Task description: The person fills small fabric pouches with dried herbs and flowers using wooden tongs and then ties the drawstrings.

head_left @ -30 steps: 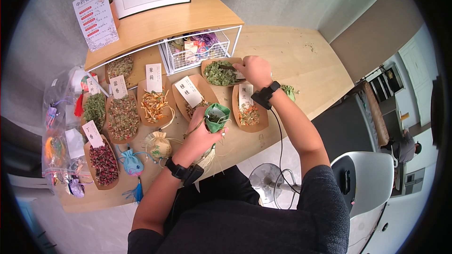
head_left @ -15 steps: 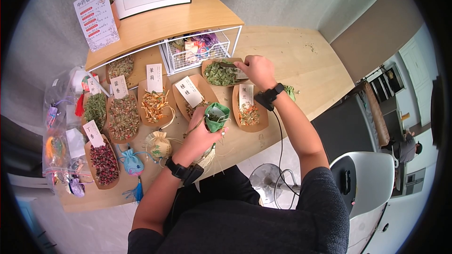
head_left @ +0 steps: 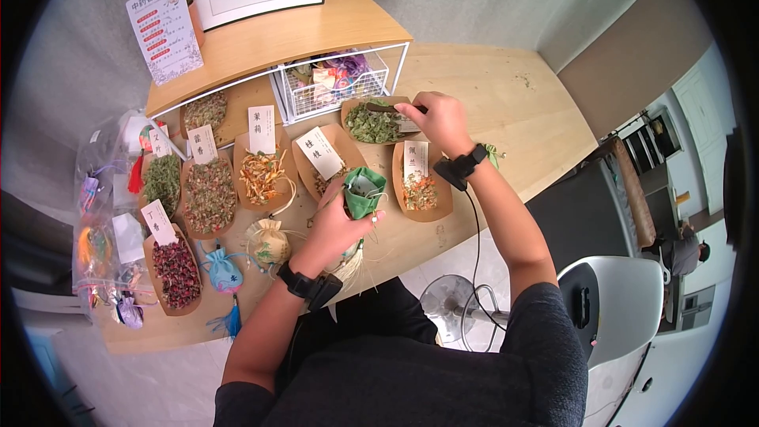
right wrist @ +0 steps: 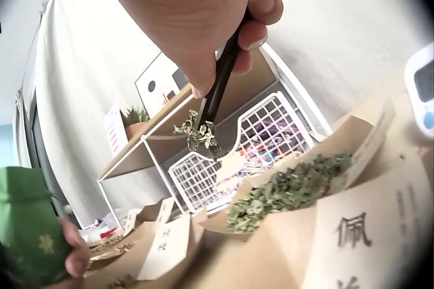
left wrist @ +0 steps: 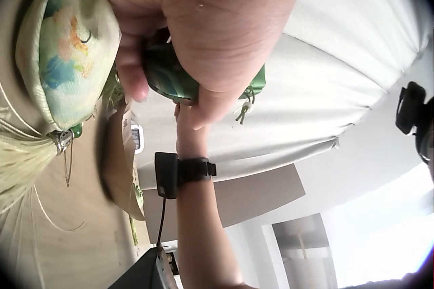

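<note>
My left hand [head_left: 336, 225] grips a green drawstring pouch [head_left: 365, 196], its mouth open upward with some dried herb inside. My right hand [head_left: 444, 122] holds dark tongs [right wrist: 224, 75] between thumb and fingers. A small clump of dried leaves [right wrist: 200, 134] is caught at their tips, above a paper tray of green dried leaves [right wrist: 291, 191]. In the left wrist view, the left thumb and fingers curl round the green pouch [left wrist: 169, 75]. A cream pouch with a painted pattern [left wrist: 71, 55] and a pale tassel appears beside that hand.
Labelled paper trays stand around: orange-flecked herbs [head_left: 419, 192], yellow strips [head_left: 261, 178], dark red buds [head_left: 176, 273]. A beige pouch [head_left: 269, 243] and a blue tasselled pouch [head_left: 223, 270] lie near the front edge. Behind is a wooden shelf [head_left: 277, 43] with a white wire basket [head_left: 336, 99].
The right hand has drawn the tongs up and slightly right from the green leaves. The left hand and green pouch have stayed nearly in place, the pouch tilting a little.
</note>
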Demonstrator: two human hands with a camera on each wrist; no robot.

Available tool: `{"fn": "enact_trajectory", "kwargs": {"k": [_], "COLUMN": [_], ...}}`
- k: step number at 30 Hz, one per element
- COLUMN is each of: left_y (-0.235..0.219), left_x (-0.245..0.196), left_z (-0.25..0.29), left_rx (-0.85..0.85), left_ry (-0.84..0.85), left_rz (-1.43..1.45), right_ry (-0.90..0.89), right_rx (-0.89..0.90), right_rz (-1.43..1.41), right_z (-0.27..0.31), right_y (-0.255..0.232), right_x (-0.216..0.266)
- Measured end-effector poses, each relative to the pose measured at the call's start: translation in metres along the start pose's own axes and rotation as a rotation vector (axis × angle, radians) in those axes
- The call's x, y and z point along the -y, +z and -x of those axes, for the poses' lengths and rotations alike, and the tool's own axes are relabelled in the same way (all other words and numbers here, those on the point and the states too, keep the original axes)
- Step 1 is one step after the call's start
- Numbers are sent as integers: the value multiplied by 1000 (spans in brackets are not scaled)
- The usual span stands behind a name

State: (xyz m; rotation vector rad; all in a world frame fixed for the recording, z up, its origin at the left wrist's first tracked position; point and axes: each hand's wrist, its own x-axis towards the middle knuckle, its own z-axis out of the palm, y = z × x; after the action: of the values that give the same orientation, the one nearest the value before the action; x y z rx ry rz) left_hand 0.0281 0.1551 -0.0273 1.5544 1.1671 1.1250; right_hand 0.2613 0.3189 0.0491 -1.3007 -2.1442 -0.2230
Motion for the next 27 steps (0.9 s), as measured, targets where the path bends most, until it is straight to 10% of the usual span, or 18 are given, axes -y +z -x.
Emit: {"fn": "enact_trajectory", "kwargs": {"k": [20, 27], "left_y": [1, 0], "left_x": [3, 10], "left_z": [0, -2], "left_rx": [14, 20], "left_ry": [-84, -43], "left_rz": [346, 182], "right_ry": [-278, -665], "right_rx": [-43, 15], "right_rz": [-306, -89], "right_z": [52, 32], "right_y": [-57, -81], "right_x": [70, 69]}}
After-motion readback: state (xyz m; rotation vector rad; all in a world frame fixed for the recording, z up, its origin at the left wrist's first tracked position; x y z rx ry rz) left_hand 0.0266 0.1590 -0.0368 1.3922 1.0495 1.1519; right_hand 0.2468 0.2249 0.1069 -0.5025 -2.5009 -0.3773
